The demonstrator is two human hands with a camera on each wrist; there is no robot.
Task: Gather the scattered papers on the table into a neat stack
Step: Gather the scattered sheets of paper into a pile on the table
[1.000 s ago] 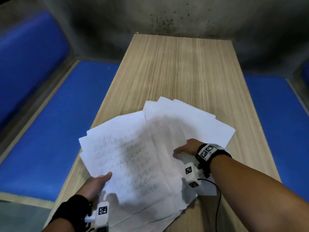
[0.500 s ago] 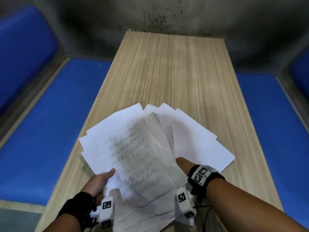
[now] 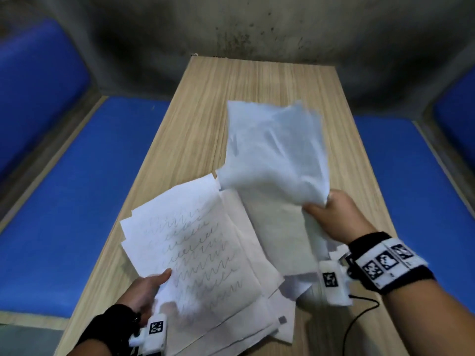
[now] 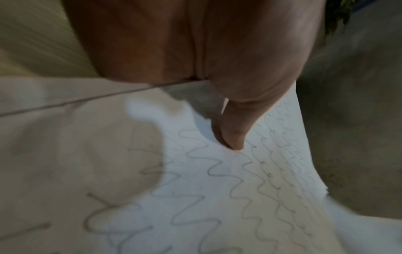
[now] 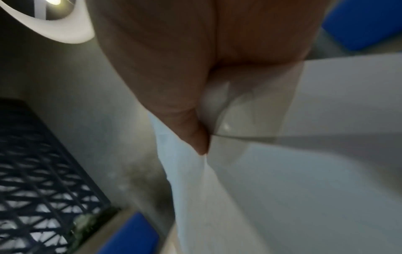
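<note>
A fan of white sheets [image 3: 205,253] lies at the near end of the wooden table [image 3: 231,98]; the top one carries wavy pencil scribbles [image 4: 217,189]. My left hand [image 3: 149,289] holds this fan at its near left edge, with the thumb [image 4: 232,130] lying on the scribbled sheet. My right hand [image 3: 331,217] grips a bunch of blank sheets [image 3: 277,155] by their near edge and holds them up above the table, blurred. In the right wrist view the thumb [image 5: 195,130] pinches those sheets [image 5: 282,189]. The fingers under both bunches are hidden.
The table runs away from me to a stained grey wall [image 3: 231,27]. Blue padded benches [image 3: 77,188] flank it on the left and on the right [image 3: 424,176]. A black cable [image 3: 359,312] trails from my right wrist over the table's near right part.
My right hand has lifted a bunch of blank sheets off the right side of the fan and raised them above the table. My left hand stays on the scribbled sheet.
</note>
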